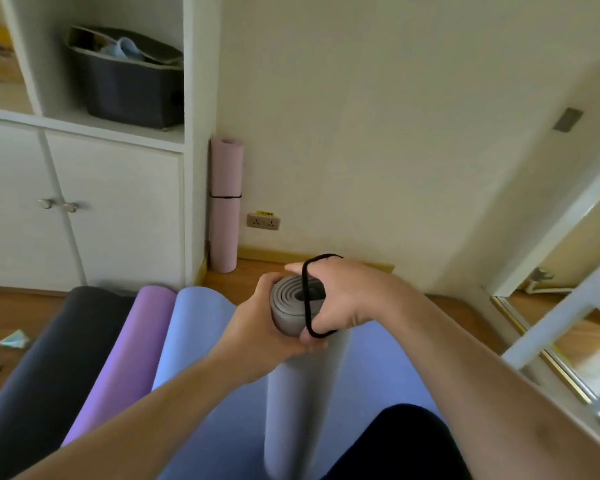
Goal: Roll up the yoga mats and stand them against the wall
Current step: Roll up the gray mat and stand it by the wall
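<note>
- Left hand [269, 318] wrapped around the top end of a rolled grey foam yoga mat [297, 382], fingers curled about the roll, at frame centre.
- Right hand [340, 296] stretching a thin black elastic band [305, 299] over that same end, fingers spread inside the loop.
- Grey roll held upright, lower end over a flat periwinkle-blue mat [201, 341] in the lower middle.
- Flat lilac-purple mat [132, 348] and flat dark charcoal mat [49, 362] alongside, lower left, edges overlapping.
- Rolled pale pink mat [225, 206], banded with a black loop, standing against the cream wall [361, 133] beside a white cabinet [118, 202], upper centre.
- Dark storage bin [129, 88] on the shelf, upper left.
</note>
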Available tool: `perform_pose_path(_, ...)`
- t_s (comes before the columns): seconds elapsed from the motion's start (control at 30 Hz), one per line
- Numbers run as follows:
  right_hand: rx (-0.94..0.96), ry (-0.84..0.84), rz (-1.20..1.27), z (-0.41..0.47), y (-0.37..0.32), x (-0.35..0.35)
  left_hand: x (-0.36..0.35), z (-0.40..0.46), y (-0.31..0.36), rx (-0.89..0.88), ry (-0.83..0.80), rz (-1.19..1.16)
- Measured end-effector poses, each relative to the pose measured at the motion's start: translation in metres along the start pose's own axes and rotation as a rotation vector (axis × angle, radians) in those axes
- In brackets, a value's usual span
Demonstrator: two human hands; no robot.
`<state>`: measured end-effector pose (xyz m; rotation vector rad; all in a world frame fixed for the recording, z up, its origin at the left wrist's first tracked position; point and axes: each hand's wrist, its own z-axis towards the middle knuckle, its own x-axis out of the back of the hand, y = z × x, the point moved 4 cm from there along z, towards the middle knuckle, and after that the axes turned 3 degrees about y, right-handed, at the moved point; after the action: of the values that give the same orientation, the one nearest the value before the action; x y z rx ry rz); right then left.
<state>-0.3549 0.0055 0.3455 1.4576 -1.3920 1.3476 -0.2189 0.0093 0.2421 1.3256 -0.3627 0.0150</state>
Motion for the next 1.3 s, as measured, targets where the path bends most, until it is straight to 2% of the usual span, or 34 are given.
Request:
perform_pose_path(0.1, 0.028, 0.069, 0.012, -0.001, 0.011, -0.018, 0.004, -0.002, -0.007, 0.008, -0.189, 0.022)
perform_pose_path(0.17, 0.039, 0.138, 0.0, -0.004, 0.018, -0.02, 0.013, 0.001, 0.003, 0.094, -0.32, 0.042)
perform_pose_path(0.23, 0.054, 0.179, 0.006, -0.004, 0.023, -0.022, 0.016, 0.005, 0.018, 0.203, -0.365, 0.152)
perform_pose_path(0.33, 0.061, 0.178, 0.045, 0.0, 0.023, -0.029, 0.006, 0.011, 0.04, 0.243, -0.236, 0.403)
perform_pose_path(0.47, 0.075, 0.218, 0.059, 0.0, 0.028, -0.034, -0.005, 0.018, 0.045, 0.159, -0.038, 0.541)
perform_pose_path(0.6, 0.033, 0.268, 0.168, -0.013, 0.042, -0.04, 0.004, 0.018, 0.037, 0.157, 0.073, 0.446)
perform_pose_path(0.7, -0.075, 0.31, 0.293, -0.024, 0.049, -0.043, 0.013, 0.017, 0.017, 0.189, 0.119, 0.211)
perform_pose_path(0.8, -0.139, 0.318, 0.39, -0.034, 0.05, -0.044, 0.01, 0.017, 0.005, 0.281, 0.111, -0.076)
perform_pose_path(0.93, -0.143, 0.262, 0.498, -0.046, 0.052, -0.038, 0.002, 0.018, 0.003, 0.299, 0.03, -0.219)
perform_pose_path(1.0, -0.159, 0.274, 0.514, -0.045, 0.062, -0.041, 0.0, 0.019, -0.001, 0.262, 0.024, -0.205)
perform_pose_path(1.13, -0.224, 0.274, 0.454, -0.048, 0.072, -0.055, -0.004, 0.01, -0.008, 0.04, -0.02, 0.047)
perform_pose_path(1.27, -0.16, 0.261, 0.427, -0.053, 0.073, -0.057, -0.004, 0.01, -0.006, 0.069, 0.073, -0.055)
perform_pose_path(1.3, -0.141, 0.244, 0.492, -0.052, 0.076, -0.055, -0.005, 0.011, -0.003, 0.085, 0.102, -0.053)
